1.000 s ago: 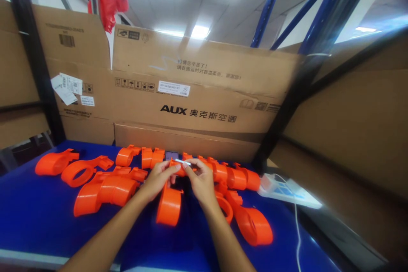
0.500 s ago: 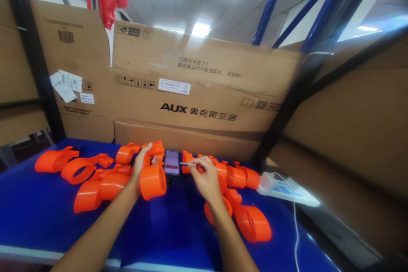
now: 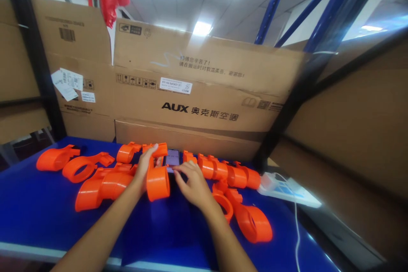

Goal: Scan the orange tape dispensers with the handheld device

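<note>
My left hand [image 3: 147, 169] is wrapped round an orange plastic part [image 3: 158, 183], raised above the blue table. This part has a wide round ring at its lower end and a narrower piece at the top. Close to its right side, my right hand [image 3: 191, 182] pinches a thin stick-like tool [image 3: 170, 166], whose tip points left at the part; whether it touches cannot be made out. Behind both hands stands a phone [image 3: 173, 157] with a lit screen, partly covered by the fingers and the part.
Several similar orange parts lie left [image 3: 89, 194] and right [image 3: 255, 224] on the blue table [image 3: 35, 208]. A white power strip [image 3: 295, 193] with a cable sits at the right. Cardboard [image 3: 204, 93] walls the back, between dark posts [image 3: 283, 106].
My right hand has moved left and slightly down, bringing the thin tool to the orange part. My left hand and its part have shifted slightly right, across the phone's edge.
</note>
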A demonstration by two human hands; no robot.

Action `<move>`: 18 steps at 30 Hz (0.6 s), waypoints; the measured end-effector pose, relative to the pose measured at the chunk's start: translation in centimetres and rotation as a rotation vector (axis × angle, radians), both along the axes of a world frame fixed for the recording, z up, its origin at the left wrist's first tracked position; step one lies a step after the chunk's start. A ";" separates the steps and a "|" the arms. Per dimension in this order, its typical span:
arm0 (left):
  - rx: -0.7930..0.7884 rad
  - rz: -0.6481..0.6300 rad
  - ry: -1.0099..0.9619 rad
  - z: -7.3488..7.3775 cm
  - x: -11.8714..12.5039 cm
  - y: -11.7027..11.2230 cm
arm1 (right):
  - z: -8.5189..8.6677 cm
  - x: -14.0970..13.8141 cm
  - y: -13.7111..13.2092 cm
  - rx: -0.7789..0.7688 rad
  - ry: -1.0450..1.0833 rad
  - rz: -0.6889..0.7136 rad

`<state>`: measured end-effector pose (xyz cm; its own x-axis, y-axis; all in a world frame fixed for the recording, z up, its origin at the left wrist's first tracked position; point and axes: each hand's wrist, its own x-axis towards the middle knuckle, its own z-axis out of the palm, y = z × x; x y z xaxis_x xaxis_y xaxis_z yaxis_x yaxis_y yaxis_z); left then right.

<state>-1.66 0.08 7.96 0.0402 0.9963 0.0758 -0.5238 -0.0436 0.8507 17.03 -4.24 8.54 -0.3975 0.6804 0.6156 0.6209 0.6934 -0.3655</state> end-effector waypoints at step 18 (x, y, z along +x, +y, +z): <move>0.081 -0.034 0.012 -0.5 2.7 -1.3 | 0.9 0.2 -1.2 -0.099 0.215 0.205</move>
